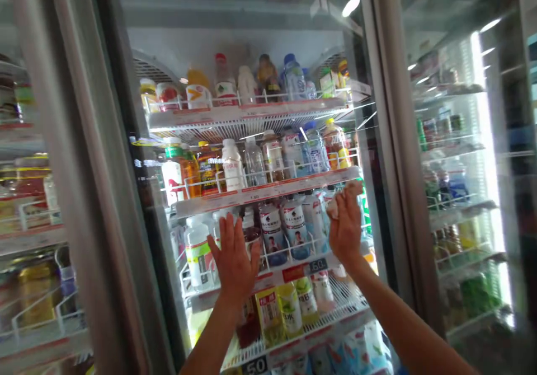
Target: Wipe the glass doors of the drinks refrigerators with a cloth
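My left hand [235,260] lies with its fingers spread against the glass door [235,19] of a drinks fridge, in front of the middle shelves. My right hand [346,229] is raised higher and to the right, its fingers closed over a pale crumpled cloth [334,208] pressed to the same glass. Whether it is cloth or paper is hard to tell. Behind the glass stand rows of bottles, among them a white-labelled bottle [272,232] between my hands and a clear bottle with a green-edged label [197,252] left of my left hand.
A metal door frame [409,156] runs up the right side, and another metal frame [78,156] stands on the left. Beyond them are more glazed fridge sections with stocked shelves [461,207]. Price strips [268,190] edge the wire shelves. Ceiling lights reflect in the glass.
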Tool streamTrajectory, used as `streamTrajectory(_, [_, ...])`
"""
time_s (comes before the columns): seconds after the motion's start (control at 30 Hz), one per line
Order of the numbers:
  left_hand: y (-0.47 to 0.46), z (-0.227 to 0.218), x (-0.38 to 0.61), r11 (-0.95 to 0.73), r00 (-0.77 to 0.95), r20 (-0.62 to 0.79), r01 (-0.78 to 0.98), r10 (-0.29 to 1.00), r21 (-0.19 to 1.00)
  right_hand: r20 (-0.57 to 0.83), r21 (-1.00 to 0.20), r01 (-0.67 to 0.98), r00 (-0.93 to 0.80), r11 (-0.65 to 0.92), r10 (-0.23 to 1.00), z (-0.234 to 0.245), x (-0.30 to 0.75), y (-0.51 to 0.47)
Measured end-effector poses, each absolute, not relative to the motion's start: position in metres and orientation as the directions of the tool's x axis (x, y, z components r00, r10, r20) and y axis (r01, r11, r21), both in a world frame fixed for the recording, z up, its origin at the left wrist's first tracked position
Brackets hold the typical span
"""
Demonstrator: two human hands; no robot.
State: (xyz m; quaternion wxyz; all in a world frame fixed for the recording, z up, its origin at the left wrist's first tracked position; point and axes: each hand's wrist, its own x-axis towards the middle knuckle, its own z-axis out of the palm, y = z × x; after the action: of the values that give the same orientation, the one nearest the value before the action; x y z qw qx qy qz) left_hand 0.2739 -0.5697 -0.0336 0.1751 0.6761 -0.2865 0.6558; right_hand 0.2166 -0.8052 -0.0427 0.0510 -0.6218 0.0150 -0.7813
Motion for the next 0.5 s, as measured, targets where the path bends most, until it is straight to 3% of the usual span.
streamTrajectory(0.13, [-0.591,-0.03,0.272,-0.798,0.016,0.998,-0.602,-0.053,-0.033,0.993,0.116,0.107,-0.034,-0.987,0.113,-0.052,0.208,-0.83])
streamTrajectory(0.3, [-0.594,-0.027,0.269,-0.818,0.036,0.997,-0.575,-0.064,-0.032,0.945,-0.148,0.06,-0.286,-0.987,-0.159,-0.035,0.207,-0.861])
streamTrajectory(0.33, [-0.593,-0.026,0.269,-0.824,0.032,0.997,-0.565,-0.071,-0.041,0.953,-0.117,0.077,-0.273,-0.99,-0.133,-0.031,0.208,-0.862])
streamTrajectory(0.43, [-0.591,-0.022,0.267,-0.842,0.021,0.996,-0.535,-0.089,-0.064,0.987,0.118,0.139,-0.125,-0.983,0.1,-0.022,0.209,-0.863])
streamTrajectory(0.5, [-0.589,-0.02,0.267,-0.849,0.023,0.994,-0.522,-0.105,-0.078,0.987,0.124,0.125,-0.12,-0.984,0.109,-0.014,0.209,-0.87])
